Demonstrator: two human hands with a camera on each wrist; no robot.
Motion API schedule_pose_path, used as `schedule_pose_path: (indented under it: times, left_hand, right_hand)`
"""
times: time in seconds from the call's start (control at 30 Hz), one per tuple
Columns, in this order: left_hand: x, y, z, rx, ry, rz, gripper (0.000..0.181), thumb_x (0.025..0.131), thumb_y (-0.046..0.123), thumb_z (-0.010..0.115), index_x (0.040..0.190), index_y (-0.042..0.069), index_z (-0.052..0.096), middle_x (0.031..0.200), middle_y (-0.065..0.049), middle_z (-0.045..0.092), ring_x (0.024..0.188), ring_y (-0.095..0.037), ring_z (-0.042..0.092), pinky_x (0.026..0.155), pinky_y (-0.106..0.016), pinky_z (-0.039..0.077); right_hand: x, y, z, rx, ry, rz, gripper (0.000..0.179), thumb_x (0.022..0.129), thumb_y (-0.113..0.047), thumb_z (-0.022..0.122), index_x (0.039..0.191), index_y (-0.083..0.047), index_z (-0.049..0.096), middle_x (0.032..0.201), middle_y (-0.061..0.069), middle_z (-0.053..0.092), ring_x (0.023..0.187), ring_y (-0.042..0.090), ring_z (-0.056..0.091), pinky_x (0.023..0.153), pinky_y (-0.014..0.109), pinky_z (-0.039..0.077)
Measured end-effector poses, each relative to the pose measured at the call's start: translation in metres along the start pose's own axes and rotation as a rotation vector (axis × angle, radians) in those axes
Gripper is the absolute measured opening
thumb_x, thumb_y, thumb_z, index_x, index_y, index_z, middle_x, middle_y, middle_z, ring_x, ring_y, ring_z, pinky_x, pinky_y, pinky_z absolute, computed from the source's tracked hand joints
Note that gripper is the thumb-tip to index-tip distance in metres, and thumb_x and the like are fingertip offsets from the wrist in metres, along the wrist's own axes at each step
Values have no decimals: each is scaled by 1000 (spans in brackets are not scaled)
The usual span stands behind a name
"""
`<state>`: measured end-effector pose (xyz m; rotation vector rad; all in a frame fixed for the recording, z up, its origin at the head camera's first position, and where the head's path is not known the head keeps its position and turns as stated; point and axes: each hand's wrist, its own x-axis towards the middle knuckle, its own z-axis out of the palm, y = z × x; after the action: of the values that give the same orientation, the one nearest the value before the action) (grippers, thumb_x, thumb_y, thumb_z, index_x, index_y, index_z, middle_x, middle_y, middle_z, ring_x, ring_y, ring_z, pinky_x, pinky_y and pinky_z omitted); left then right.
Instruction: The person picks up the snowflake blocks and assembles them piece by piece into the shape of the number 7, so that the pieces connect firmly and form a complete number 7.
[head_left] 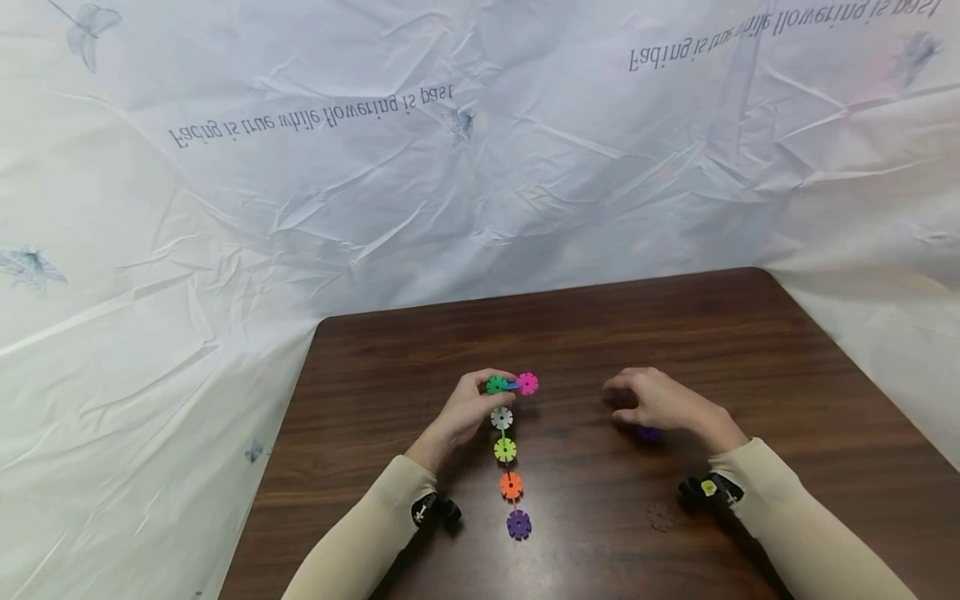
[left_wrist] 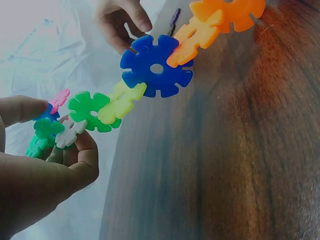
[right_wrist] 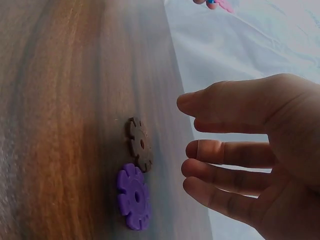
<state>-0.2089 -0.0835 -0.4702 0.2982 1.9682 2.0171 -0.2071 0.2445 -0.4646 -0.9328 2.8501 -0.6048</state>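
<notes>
There's your left hand (head_left: 474,403) pinching the chain of snowflake discs (head_left: 511,455) near its pink disc (head_left: 532,380), the chain's long axis running back toward you. And over here your right hand (head_left: 663,402) holds nothing, thumb and fingers loosely apart above the counter (head_left: 577,500). The loose purple disc (right_wrist: 127,192) lies just beneath it, beside a brown disc (right_wrist: 135,146), well apart from your left.
</notes>
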Motion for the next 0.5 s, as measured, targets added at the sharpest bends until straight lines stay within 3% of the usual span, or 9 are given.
schedule_pose_path:
  times: [0.23,0.5]
  left_hand:
    - [-1,1,0,22,0,-26,28,88,8,71,112,-5,62,97,-9,62,84,-23,61,78,-38,56]
    - [-1,2,2,25,19,-23,29,91,6,67,117,-7,64,93,-6,64,76,-15,60,77,-39,54]
  right_hand:
    - [-1,2,6,14,-15,4,42,85,-22,75,122,-5,65,121,14,64,112,33,61,88,49,52]
    - [-3,2,8,-5,-71,-1,43,83,-22,78,122,-6,66,120,11,64,110,32,61,87,47,52]
